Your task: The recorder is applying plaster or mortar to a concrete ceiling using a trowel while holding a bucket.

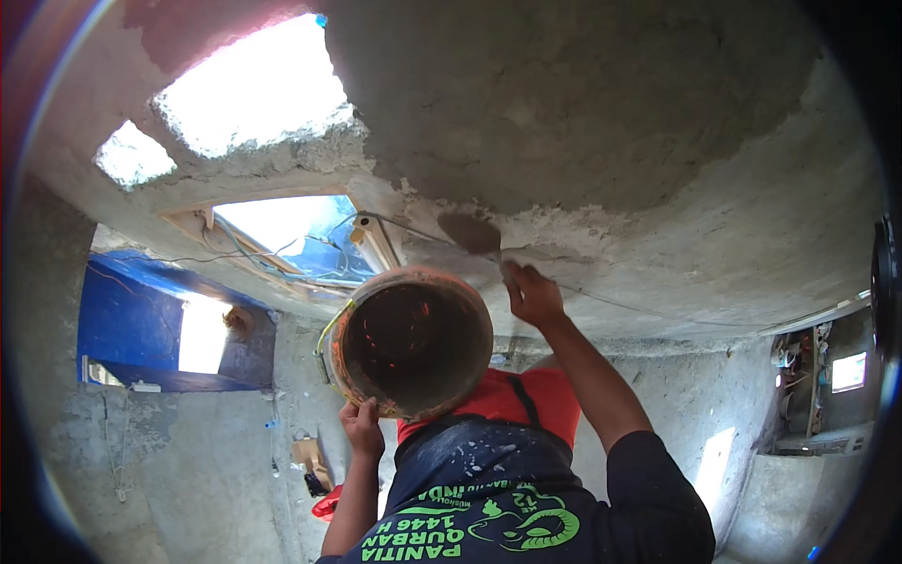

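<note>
My left hand grips the lower rim of a worn bucket, which is tilted so that its dark inside shows; grey residue and small orange patches line it. Just up and right of the bucket, my right hand is closed on the handle of a flat trowel. The trowel's grey blade lies over the rough plastered surface, below a darker, damp-looking patch; whether it touches cannot be told.
Bright rough openings break the surface at upper left. A framed opening holds loose cables and a pale tube fixture. A blue-walled recess is at left, some items lie low left, and shelving stands at right.
</note>
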Available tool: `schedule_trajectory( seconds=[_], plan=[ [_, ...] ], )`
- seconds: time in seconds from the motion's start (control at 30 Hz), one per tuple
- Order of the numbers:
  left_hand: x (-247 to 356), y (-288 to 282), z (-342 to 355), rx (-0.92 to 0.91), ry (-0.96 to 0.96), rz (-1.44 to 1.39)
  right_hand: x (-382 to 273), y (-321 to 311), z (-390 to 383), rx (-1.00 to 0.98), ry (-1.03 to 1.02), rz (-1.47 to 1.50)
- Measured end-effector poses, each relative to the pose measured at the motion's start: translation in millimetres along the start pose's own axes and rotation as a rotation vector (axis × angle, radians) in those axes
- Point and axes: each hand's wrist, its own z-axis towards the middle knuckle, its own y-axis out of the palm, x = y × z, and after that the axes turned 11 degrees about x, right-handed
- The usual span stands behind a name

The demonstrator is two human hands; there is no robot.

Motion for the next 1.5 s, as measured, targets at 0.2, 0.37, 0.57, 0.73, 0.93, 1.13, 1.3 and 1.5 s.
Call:
schedule_trajectory(
  seconds=[0.2,0.37,0.57,0.73,0.93,1.13,1.3,1.5],
  plan=[
    [13.8,8.7,-3.1,0.050,-0.027,-0.031,-5.6,-16.8,44.6,0.130,-0.017,0.016],
    [4.7,2.0,-2.7,0.067,-0.019,0.010,29.8,-8.9,-40.9,0.036,0.166,-0.067],
    [9.8,9.5,-0.1,0.087,0.003,0.040,14.3,-53.8,-176.3,-0.072,0.658,0.100],
    [28.2,32.3,12.0,0.012,0.103,0.218,-2.9,-69.5,-194.2,-0.008,0.730,0.124],
    [16.2,58.4,31.5,-0.157,0.197,0.283,-26.6,-63.2,-190.1,0.232,0.615,0.129],
    [28.9,72.8,28.8,-0.260,0.321,0.392,-27.7,-68.1,-182.7,0.029,0.765,0.273],
    [34.1,65.1,27.2,-0.354,0.445,0.503,-28.0,-65.8,-184.4,0.068,0.813,0.274],
    [28.5,68.4,22.4,-0.276,0.541,0.394,-28.1,-77.4,-176.0,0.145,0.669,0.293]
  ],
)
